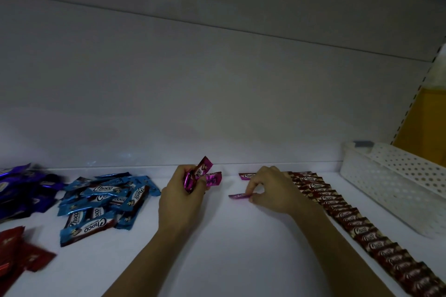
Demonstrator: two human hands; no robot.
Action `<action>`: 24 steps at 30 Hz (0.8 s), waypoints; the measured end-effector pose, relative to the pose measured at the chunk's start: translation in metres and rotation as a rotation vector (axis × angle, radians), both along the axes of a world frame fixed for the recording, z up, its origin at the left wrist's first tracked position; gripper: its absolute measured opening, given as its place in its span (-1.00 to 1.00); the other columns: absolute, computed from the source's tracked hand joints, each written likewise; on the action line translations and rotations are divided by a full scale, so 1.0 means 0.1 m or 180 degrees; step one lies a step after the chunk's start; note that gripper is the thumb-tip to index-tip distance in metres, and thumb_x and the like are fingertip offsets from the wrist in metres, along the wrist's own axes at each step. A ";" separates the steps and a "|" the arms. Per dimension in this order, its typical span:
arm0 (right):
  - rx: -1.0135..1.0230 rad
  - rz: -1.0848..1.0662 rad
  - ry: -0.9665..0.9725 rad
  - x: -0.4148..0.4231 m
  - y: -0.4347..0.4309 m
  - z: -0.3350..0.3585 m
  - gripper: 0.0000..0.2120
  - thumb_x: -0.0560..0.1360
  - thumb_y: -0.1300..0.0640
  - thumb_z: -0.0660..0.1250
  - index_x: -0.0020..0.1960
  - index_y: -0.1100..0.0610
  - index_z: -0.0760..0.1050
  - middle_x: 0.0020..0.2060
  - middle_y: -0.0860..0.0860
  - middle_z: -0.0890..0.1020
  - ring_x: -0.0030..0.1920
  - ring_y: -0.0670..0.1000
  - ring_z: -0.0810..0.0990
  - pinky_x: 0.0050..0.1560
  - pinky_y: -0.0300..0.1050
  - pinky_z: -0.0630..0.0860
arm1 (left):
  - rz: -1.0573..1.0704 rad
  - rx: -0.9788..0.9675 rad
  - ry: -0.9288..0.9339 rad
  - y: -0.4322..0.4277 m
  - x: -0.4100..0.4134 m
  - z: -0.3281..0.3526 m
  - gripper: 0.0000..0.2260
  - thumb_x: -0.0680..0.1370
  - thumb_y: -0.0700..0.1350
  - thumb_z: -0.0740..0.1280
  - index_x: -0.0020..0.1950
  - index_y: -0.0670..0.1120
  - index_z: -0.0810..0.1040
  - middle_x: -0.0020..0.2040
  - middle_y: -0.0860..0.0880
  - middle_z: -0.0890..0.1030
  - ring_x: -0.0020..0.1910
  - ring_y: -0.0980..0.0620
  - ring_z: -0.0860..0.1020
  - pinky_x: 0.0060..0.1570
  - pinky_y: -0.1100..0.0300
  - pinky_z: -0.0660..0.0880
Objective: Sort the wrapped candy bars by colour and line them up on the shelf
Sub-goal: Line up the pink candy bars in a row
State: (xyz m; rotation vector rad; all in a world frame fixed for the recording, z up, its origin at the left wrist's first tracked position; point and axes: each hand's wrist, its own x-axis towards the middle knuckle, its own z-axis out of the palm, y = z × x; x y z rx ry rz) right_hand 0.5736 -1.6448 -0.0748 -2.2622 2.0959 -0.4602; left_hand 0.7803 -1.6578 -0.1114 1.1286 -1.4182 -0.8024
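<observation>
Head view, looking down on a white shelf [229, 260] under dim light. At centre, the left hand [181, 200] has its fingers curled round a bundle of magenta bars [199, 172], whose ends fan up and to the right above the knuckles. Just right of centre, the right hand [275, 190] pinches a single magenta bar [237, 196] by its right end, between thumb and fingertips; the bar lies low and edge-on to the camera, and whether it touches the shelf cannot be told. Behind it, near the rear edge, a third magenta bar [246, 175] lies flat, its right end hidden by the right hand. A dark red-brown row [362, 231] of overlapping bars runs from behind the right hand diagonally to the lower right corner; the hand and forearm cover part of its upper end. Right of the row stands a white perforated basket [386, 176]. At left, a loose blue pile [103, 200] lies beside the left hand; further left is a purple pile [21, 188], blurred, and at lower left a red pile [19, 255]. The grey back panel [217, 91] fills the upper frame; at upper right a slotted upright [410, 103] borders a yellow surface [424, 118].
</observation>
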 end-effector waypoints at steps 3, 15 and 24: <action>0.0044 0.0015 -0.0230 -0.05 0.01 0.02 -0.88 0.45 -0.03 0.39 -0.08 -0.05 0.68 -0.17 -0.20 0.56 -0.02 -0.13 0.48 0.18 -0.07 0.34 | -0.0029 0.0010 0.0014 0.00 0.00 0.00 -0.88 0.55 -0.06 0.33 -0.04 0.19 0.47 -0.16 0.07 0.64 -0.26 0.00 0.56 -0.16 -0.14 0.58; -0.0591 -0.0789 0.0751 -0.17 -0.26 -0.12 -0.76 0.51 -0.06 0.33 0.17 -0.14 0.56 0.10 -0.02 0.53 0.16 0.03 0.40 0.14 -0.07 0.25 | -0.0002 0.0002 -0.0058 0.00 0.00 0.00 -0.91 0.53 -0.02 0.33 -0.04 0.18 0.48 -0.19 0.07 0.63 -0.27 -0.04 0.57 -0.19 -0.16 0.57; -0.0904 -0.0744 0.0739 -0.20 -0.34 -0.26 -0.73 0.59 0.03 0.21 0.25 -0.12 0.52 0.10 -0.01 0.56 0.13 0.03 0.42 0.08 -0.09 0.24 | 0.0012 -0.0019 -0.0097 -0.02 -0.01 -0.02 -0.88 0.54 -0.02 0.33 -0.05 0.23 0.46 -0.17 0.08 0.64 -0.28 -0.01 0.57 -0.20 -0.12 0.56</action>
